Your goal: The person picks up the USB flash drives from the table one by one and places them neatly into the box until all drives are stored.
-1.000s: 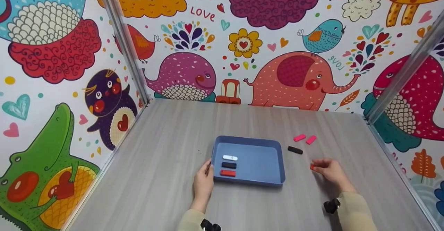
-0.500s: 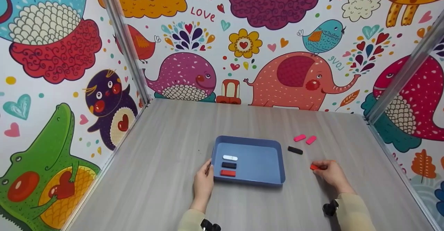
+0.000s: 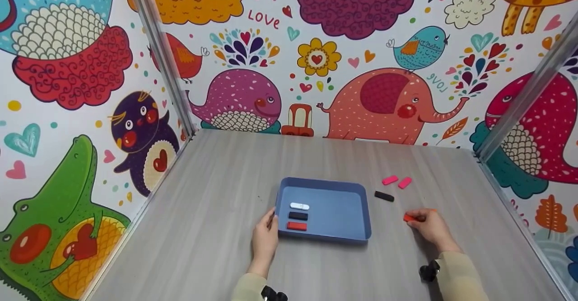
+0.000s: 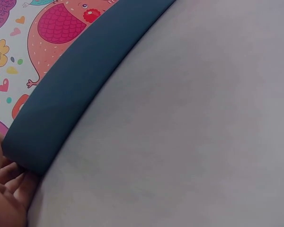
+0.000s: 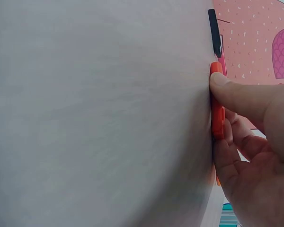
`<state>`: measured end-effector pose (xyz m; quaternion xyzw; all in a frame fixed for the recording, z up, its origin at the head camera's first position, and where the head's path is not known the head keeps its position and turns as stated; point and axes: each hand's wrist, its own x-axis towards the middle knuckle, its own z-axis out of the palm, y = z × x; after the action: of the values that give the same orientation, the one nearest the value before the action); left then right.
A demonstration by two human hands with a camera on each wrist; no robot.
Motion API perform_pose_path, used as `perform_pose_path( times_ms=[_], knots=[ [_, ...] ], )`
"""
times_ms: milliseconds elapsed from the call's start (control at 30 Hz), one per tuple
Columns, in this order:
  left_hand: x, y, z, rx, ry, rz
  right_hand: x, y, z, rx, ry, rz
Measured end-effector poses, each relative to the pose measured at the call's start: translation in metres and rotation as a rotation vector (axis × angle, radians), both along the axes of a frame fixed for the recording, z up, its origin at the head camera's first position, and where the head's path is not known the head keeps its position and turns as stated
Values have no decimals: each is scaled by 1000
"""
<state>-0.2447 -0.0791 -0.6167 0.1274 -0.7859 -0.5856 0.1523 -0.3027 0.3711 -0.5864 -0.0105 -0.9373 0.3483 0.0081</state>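
Note:
My left hand (image 3: 265, 237) grips the left side of a shallow blue tray (image 3: 325, 237). In the left wrist view its fingers curl at the corner of the tray wall (image 4: 61, 101). Inside the tray lie a white USB stick (image 3: 299, 206), a black one (image 3: 298, 216) and a red one (image 3: 296, 226), lined up at the left. Right of the tray, my right hand (image 3: 433, 228) pinches another red USB stick (image 5: 217, 106) between thumb and fingers, low at the tabletop. Its far side is hidden by the fingers.
Beyond the right hand lie a black stick (image 3: 384, 196) and two pink sticks (image 3: 390, 180). An orange edge (image 3: 432, 210) shows behind the right hand, mostly hidden. Printed walls (image 3: 384, 106) enclose the wood-grain table (image 3: 216, 179) at the back and sides.
The right hand has turned slightly, and more of the red stick shows in its fingers. An orange edge now appears behind that hand. The left hand and tray stay put.

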Motion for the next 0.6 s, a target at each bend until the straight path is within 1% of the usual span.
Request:
perform_pose_path(
  times_ms=[100,333,433,600],
  knots=[
    [0,0,0,0,3,-1,0,1,-1,2,10,6],
    [1,-1,1,-35,21,11,1,1,-1,-35,17,23],
    [2,0,1,-33,16,15,1,1,-2,-34,32,31],
    [2,-1,1,-29,19,9,1,2,-2,-28,32,31]
  ],
)
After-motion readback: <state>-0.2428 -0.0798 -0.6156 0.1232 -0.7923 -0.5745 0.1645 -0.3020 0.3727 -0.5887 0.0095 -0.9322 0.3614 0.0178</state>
